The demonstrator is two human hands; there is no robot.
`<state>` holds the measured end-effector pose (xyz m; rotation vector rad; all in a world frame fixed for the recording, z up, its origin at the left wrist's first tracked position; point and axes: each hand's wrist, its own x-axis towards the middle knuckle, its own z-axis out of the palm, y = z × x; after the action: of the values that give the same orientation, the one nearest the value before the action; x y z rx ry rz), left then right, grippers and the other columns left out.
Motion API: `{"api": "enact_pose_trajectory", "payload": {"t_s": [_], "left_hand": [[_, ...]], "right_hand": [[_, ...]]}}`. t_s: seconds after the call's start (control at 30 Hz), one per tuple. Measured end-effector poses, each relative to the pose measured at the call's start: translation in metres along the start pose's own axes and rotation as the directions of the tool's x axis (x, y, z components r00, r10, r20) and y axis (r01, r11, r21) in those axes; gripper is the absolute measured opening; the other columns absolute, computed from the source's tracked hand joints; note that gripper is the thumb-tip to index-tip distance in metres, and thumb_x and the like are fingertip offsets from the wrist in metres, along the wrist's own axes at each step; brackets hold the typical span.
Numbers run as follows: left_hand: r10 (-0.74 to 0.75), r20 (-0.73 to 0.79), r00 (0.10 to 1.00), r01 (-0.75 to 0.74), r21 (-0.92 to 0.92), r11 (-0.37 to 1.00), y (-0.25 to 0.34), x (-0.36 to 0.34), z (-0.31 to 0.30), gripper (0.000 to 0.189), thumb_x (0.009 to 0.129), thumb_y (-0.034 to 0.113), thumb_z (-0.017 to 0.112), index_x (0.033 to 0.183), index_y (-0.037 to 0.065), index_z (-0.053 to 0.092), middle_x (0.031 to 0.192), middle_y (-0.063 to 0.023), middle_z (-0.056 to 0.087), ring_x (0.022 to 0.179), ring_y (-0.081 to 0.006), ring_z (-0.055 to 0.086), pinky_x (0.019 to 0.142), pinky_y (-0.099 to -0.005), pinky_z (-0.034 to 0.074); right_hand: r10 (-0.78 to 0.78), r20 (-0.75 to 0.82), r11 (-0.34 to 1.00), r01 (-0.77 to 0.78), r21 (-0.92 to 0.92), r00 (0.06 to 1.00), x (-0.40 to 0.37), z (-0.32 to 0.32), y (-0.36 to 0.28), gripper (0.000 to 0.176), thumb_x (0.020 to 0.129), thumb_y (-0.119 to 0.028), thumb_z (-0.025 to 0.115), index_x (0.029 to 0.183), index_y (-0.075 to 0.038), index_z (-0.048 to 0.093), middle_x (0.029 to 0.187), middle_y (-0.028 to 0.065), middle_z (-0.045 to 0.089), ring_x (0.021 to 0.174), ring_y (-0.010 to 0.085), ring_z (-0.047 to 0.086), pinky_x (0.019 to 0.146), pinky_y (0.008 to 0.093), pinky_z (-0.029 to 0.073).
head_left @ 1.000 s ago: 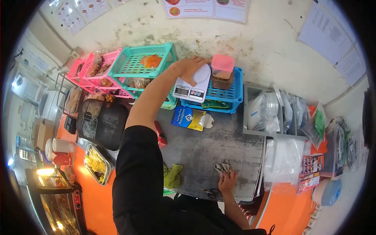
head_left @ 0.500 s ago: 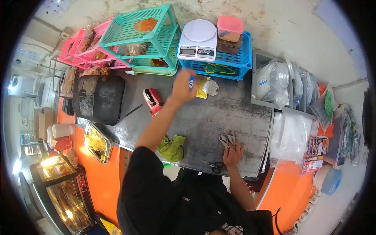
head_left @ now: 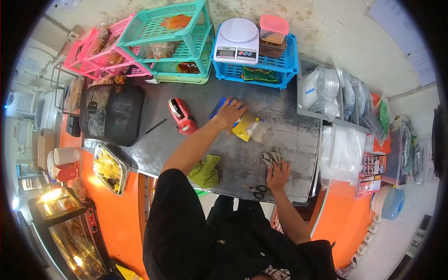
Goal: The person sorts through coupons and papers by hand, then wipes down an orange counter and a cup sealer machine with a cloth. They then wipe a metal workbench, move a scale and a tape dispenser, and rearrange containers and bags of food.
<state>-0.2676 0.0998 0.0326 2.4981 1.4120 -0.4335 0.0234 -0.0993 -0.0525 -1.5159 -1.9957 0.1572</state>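
My left hand [head_left: 227, 115] lies over a blue and yellow packet [head_left: 242, 129], gripping it from above on the dark tabletop; the fingers partly cover the blue end. A blurred whitish, see-through thing [head_left: 257, 130] sits at its right end. My right hand [head_left: 278, 175] is closed on a crumpled grey cloth [head_left: 270, 157], pressed against the table near its right side. Black-handled scissors [head_left: 256, 190] rest just left of my right wrist. A green cloth [head_left: 205, 171] is bunched beside my left forearm. Farther left are a red and black tape dispenser [head_left: 182, 116] and a black pen [head_left: 155, 126].
A white scale [head_left: 236, 39] tops the blue rack [head_left: 290, 58] at the back. Teal shelves [head_left: 189, 42] and a black bag [head_left: 112, 114] stand left. At the right are a grey bin [head_left: 301, 100] of plastic packs and clear bags [head_left: 343, 154]. A foil tray [head_left: 110, 169] sits left.
My left hand has drawn the blue and yellow packet from near the blue rack toward me and slightly right. My right hand and the grey cloth have barely moved. The view has shifted a little.
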Motion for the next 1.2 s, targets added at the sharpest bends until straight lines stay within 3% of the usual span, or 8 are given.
{"api": "enact_pose_trajectory", "payload": {"t_s": [0.07, 0.13, 0.4, 0.47, 0.67, 0.83, 1.03, 1.2], "left_hand": [[0.093, 0.048, 0.995, -0.097, 0.097, 0.991, -0.006, 0.006, -0.005, 0.118, 0.048, 0.033, 0.093, 0.147, 0.012, 0.032, 0.142, -0.0146, 0.040, 0.141, -0.0319, 0.030, 0.119, -0.0494, 0.020], [0.367, -0.336, 0.868, -0.325, 0.175, 0.929, -0.013, 0.013, -0.006, 0.108, 0.055, 0.023, 0.089, 0.146, 0.012, 0.032, 0.144, -0.0134, 0.039, 0.143, -0.0329, 0.028, 0.120, -0.0489, 0.020], [0.518, -0.280, 0.808, -0.427, 0.326, 0.843, -0.094, 0.062, -0.058, 0.060, 0.091, 0.010, 0.049, 0.148, 0.017, 0.030, 0.157, -0.0061, 0.028, 0.147, -0.0255, 0.023, 0.120, -0.0397, 0.027], [-0.123, -0.151, 0.981, 0.134, 0.071, 0.988, -0.083, 0.054, -0.067, 0.059, 0.095, 0.010, 0.044, 0.151, 0.018, 0.027, 0.158, -0.0069, 0.027, 0.147, -0.0269, 0.025, 0.117, -0.0395, 0.031], [0.029, -0.354, 0.935, -0.028, 0.006, 1.000, -0.046, 0.030, -0.034, 0.086, 0.078, 0.029, 0.073, 0.151, 0.016, 0.029, 0.159, -0.0081, 0.027, 0.148, -0.0254, 0.022, 0.118, -0.0535, 0.021], [-0.232, -0.482, 0.845, 0.234, -0.056, 0.971, -0.069, 0.056, -0.013, 0.072, 0.077, 0.021, 0.070, 0.142, 0.008, 0.043, 0.150, -0.0080, 0.042, 0.139, -0.0225, 0.039, 0.116, -0.0461, 0.027], [-0.525, -0.809, 0.264, 0.051, -0.532, 0.845, 0.003, -0.042, 0.000, 0.060, 0.074, 0.010, 0.070, 0.130, -0.001, 0.051, 0.128, -0.0186, 0.056, 0.129, -0.0364, 0.047, 0.110, -0.0494, 0.033], [-0.819, -0.500, -0.282, 0.330, -0.852, 0.406, -0.001, -0.113, 0.083, 0.081, 0.069, 0.018, 0.081, 0.137, -0.005, 0.041, 0.137, -0.0231, 0.047, 0.129, -0.0415, 0.043, 0.108, -0.0488, 0.034]], "right_hand": [[0.029, 0.028, 0.999, -0.030, 0.018, 0.999, 0.002, 0.000, 0.001, 0.025, 0.088, -0.022, 0.063, 0.106, -0.004, 0.067, 0.118, 0.0192, 0.053, 0.101, 0.0405, 0.050, 0.088, 0.0512, 0.039], [0.019, 0.020, 1.000, -0.019, 0.012, 1.000, 0.004, 0.001, 0.001, 0.025, 0.088, -0.022, 0.063, 0.105, -0.004, 0.067, 0.117, 0.0191, 0.054, 0.101, 0.0406, 0.050, 0.089, 0.0512, 0.039], [0.051, 0.014, 0.998, -0.051, 0.042, 0.999, 0.003, 0.002, 0.001, 0.025, 0.086, -0.022, 0.065, 0.104, -0.005, 0.067, 0.115, 0.0180, 0.054, 0.101, 0.0405, 0.050, 0.088, 0.0508, 0.040], [0.045, 0.011, 0.998, -0.046, 0.037, 0.999, 0.000, 0.003, 0.003, 0.026, 0.085, -0.022, 0.066, 0.103, -0.005, 0.067, 0.115, 0.0180, 0.054, 0.100, 0.0405, 0.051, 0.087, 0.0510, 0.041], [0.042, 0.009, 0.999, -0.043, 0.020, 0.999, 0.005, -0.002, -0.002, 0.025, 0.084, -0.021, 0.066, 0.102, -0.004, 0.066, 0.115, 0.0188, 0.054, 0.101, 0.0403, 0.051, 0.086, 0.0510, 0.042], [-0.010, 0.017, 0.999, 0.009, 0.036, 1.000, 0.005, 0.001, -0.001, 0.026, 0.089, -0.020, 0.063, 0.107, -0.003, 0.066, 0.115, 0.0199, 0.053, 0.103, 0.0419, 0.050, 0.090, 0.0517, 0.040], [-0.031, -0.006, 0.999, 0.030, -0.021, 1.000, 0.002, 0.005, -0.005, 0.026, 0.092, -0.023, 0.060, 0.105, -0.002, 0.067, 0.118, 0.0225, 0.055, 0.102, 0.0429, 0.052, 0.090, 0.0533, 0.040], [0.005, 0.024, 0.999, -0.004, -0.054, 1.000, 0.002, 0.003, -0.004, 0.026, 0.092, -0.022, 0.061, 0.105, -0.001, 0.067, 0.118, 0.0235, 0.055, 0.104, 0.0438, 0.052, 0.091, 0.0540, 0.039]]}}
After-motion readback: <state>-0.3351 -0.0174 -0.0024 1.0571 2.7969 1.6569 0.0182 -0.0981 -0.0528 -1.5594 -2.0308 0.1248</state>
